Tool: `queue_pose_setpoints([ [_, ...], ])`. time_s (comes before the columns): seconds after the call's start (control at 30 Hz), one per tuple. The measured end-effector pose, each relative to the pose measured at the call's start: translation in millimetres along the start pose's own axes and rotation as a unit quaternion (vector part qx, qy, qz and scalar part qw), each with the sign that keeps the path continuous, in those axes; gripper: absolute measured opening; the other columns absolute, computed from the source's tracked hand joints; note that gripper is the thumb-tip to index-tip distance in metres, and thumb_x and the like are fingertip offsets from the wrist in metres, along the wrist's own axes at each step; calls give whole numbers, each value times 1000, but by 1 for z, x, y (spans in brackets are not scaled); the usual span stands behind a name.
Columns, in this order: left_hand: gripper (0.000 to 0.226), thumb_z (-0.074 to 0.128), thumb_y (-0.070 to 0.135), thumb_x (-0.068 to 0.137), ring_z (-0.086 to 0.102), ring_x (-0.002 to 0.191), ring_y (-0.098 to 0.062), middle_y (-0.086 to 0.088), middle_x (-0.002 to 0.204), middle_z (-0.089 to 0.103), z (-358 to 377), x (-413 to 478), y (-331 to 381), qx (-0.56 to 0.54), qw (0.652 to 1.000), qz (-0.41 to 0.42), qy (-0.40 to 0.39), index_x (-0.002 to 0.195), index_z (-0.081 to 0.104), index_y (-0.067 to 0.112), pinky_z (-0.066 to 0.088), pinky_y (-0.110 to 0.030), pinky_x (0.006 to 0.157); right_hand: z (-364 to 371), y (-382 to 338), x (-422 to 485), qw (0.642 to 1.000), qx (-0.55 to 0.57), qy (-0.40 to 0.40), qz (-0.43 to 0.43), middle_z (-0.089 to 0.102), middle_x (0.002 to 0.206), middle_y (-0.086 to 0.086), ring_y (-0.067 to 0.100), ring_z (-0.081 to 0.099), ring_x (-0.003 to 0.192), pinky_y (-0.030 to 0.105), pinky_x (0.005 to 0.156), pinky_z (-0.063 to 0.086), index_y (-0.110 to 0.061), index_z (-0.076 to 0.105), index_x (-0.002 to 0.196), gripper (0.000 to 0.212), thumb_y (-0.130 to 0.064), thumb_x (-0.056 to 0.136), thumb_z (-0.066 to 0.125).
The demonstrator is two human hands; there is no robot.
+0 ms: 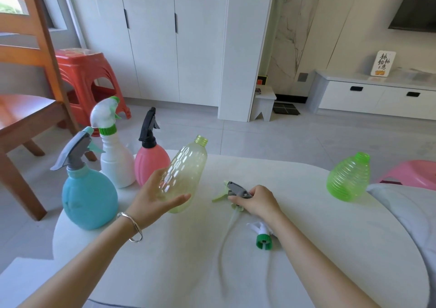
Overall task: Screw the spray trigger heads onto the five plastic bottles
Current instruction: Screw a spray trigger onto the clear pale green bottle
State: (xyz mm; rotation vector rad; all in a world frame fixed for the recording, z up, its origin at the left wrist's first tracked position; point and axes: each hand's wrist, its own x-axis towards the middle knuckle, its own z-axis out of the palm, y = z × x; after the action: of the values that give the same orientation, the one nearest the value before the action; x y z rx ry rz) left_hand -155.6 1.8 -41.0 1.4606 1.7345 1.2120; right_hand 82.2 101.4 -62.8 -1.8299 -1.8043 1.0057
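My left hand (155, 200) grips a clear yellowish bottle (186, 170), tilted, its open neck pointing up and away. On the white table (188, 260), my right hand (257, 201) is closed on a grey and light-green trigger head (232, 191) whose tube trails toward me. A white trigger head with a green collar (262, 235) lies by my right forearm. A green ribbed bottle (349, 178) without a head stands at the right. At the left stand a blue bottle (88, 199), a white bottle (115, 159) and a pink bottle (151, 163), each with a trigger head on.
A wooden chair (26, 95) stands left of the table, with stacked red stools (87, 76) behind it. A pink stool (410, 173) sits at the right edge. White cabinets (153, 43) line the far wall.
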Motion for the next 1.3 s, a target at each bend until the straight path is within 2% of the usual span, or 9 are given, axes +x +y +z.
queue_pose_setpoints([
  [0.07,72,79,51,56,55,96,5,20,107,57,0,0,0,4,1000,0,-2,117,43,35,42,-12,71,-5,-2,-4,990,126,-53,33,66,81,6,15,60,51,24,48,47,-11,49,90,43,-36,69,78],
  [0.13,71,77,50,56,56,96,5,20,107,57,-1,-1,0,9,1000,3,-3,117,43,36,42,-12,70,-15,-3,-7,966,235,-88,53,66,93,11,15,65,50,24,45,52,-8,44,105,50,-26,73,78],
  [0.3,72,82,47,60,57,96,5,16,108,59,2,-1,2,3,1000,-2,-11,120,45,31,43,-13,70,-48,4,-6,915,404,10,-21,66,95,14,21,69,71,21,56,57,-3,49,105,31,-7,82,69],
  [0.37,69,83,39,65,57,97,3,14,110,59,7,-1,3,2,1000,-5,-17,122,45,30,44,-16,73,-61,8,-8,896,437,31,-69,66,92,10,21,68,79,17,64,56,-8,60,96,11,-6,86,64],
  [0.47,65,83,29,67,57,96,3,13,109,60,16,-3,7,-2,1000,-3,-22,121,46,29,44,-16,73,-77,7,-12,861,495,54,-110,66,89,5,17,66,86,15,72,55,-12,63,90,6,-7,87,62],
  [0.63,64,84,24,67,59,98,-2,10,108,61,30,-5,15,-13,1000,1,-26,119,48,28,43,-14,73,-96,-1,-18,819,538,123,-155,66,101,3,5,64,96,14,71,53,-17,53,87,14,-6,87,62],
  [0.87,76,87,30,59,59,99,-12,6,109,59,47,-5,26,-11,1000,5,-27,123,47,20,44,-20,77,-122,-18,-34,742,607,180,-221,66,100,-1,6,63,102,15,76,53,-18,51,89,14,-4,92,54],
  [1.03,87,80,46,48,58,103,-14,5,112,59,53,-6,26,-3,999,-4,-37,124,46,22,46,-27,85,-134,-21,-43,727,613,214,-225,64,103,2,15,59,109,15,77,53,-17,48,89,14,-4,93,51],
  [1.3,82,87,36,53,58,103,-15,5,112,59,48,-7,21,-4,999,-5,-37,123,47,22,46,-28,84,-149,-28,-49,709,620,239,-234,63,102,0,18,57,113,16,80,54,-18,47,87,15,-4,93,51],
])
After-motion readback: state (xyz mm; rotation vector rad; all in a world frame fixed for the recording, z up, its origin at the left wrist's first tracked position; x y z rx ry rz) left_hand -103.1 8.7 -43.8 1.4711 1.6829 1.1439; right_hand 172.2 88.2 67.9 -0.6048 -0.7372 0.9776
